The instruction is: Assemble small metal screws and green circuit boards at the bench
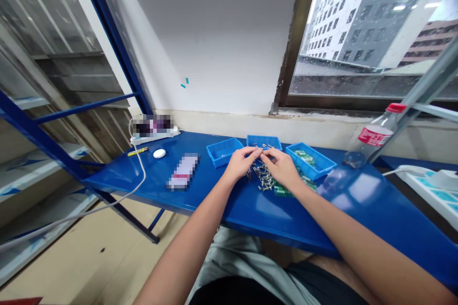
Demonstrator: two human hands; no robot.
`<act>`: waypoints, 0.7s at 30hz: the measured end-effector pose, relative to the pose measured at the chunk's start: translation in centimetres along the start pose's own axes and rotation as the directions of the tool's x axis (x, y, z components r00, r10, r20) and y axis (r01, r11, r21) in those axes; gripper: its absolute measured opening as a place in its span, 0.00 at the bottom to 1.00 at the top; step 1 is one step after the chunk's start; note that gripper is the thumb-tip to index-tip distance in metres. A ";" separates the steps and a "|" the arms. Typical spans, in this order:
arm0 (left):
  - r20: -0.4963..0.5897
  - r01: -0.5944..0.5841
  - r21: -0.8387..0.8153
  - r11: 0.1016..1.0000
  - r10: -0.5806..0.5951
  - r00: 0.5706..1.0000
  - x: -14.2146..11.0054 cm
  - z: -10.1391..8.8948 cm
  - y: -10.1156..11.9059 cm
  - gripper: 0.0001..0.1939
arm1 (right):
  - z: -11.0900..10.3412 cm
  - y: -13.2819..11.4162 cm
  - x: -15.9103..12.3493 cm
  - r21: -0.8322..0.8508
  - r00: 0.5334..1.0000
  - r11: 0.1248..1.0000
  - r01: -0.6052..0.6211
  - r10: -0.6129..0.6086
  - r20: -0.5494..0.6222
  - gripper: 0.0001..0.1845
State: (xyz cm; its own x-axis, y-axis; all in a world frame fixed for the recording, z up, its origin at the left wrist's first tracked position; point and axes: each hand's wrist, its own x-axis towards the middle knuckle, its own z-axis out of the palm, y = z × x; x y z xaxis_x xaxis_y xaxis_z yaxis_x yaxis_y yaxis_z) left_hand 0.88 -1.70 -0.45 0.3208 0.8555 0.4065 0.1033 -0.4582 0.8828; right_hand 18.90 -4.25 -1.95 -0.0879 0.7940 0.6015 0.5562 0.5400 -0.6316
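My left hand [240, 163] and my right hand [281, 166] meet fingertip to fingertip over the blue table, just in front of the middle blue bin [265, 140]. Both are closed in a pinch; what lies between the fingertips is too small to make out. Below them is a pile of small silvery metal parts [265, 180], partly covered by the hands. Green pieces [283, 189] lie under my right wrist. Thin metal pieces show in the middle bin. More green pieces [304, 156] lie in the right blue bin [324, 169].
The left blue bin [224, 151] stands beside my left hand. A phone-like blurred item [183, 172], a white oval object [159, 153] and a yellow tool [138, 151] lie further left. At right stand a plastic bottle [374, 136] and a white power strip [429, 186]. A white cable [143, 178] hangs over the table's left edge.
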 end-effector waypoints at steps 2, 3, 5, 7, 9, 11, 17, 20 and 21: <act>0.027 -0.030 0.014 0.999 0.030 0.999 -0.1 -0.1 0.0 0.17 | 0.0 0.3 0.0 -0.026 1.000 1.000 0.002 -0.002 0.002 0.12; 0.036 -0.038 0.015 0.999 0.037 0.999 -0.1 -0.1 -0.1 0.18 | 0.0 0.4 0.0 -0.045 1.000 0.999 0.008 -0.007 0.006 0.12; 0.036 -0.040 0.021 0.999 0.039 0.999 -0.1 -0.1 -0.1 0.18 | -0.1 0.5 0.0 -0.077 0.999 0.997 0.030 -0.028 0.026 0.12; 0.027 -0.036 0.034 0.999 0.035 0.999 0.0 -0.1 -0.2 0.17 | -0.2 0.4 0.1 -0.084 0.996 0.995 0.061 -0.056 0.062 0.12; 0.009 -0.021 0.065 0.998 0.020 1.000 -0.1 -0.1 -0.1 0.17 | -0.3 0.2 0.1 -0.067 0.995 0.996 0.066 -0.061 0.077 0.14; -0.013 -0.001 0.136 0.991 0.003 1.000 -0.2 0.0 0.1 0.17 | -0.6 0.2 0.3 -0.025 0.999 1.000 0.012 -0.011 0.044 0.15; 0.096 -0.138 0.522 0.842 0.103 0.990 -0.9 0.2 0.1 0.17 | -1.4 1.1 1.2 0.204 0.968 0.950 -0.237 0.250 -0.038 0.21; 0.187 -0.201 0.624 0.755 0.106 0.977 -1.1 0.2 -0.4 0.18 | -1.5 1.9 1.7 0.246 0.953 0.927 -0.284 0.300 -0.032 0.23; 0.203 -0.206 0.638 0.742 0.097 0.974 -1.1 0.1 -0.6 0.18 | -1.5 2.1 1.8 0.249 0.943 0.915 -0.316 0.332 -0.024 0.25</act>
State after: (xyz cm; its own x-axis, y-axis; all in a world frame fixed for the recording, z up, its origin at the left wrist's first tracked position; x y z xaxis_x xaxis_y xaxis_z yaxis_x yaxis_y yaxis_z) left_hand 0.61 -2.39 -1.43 0.5138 0.7403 0.4335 0.6108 -0.6705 0.4212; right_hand 21.14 -2.06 -1.48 0.1217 0.9215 0.3688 0.3313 0.3125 -0.8903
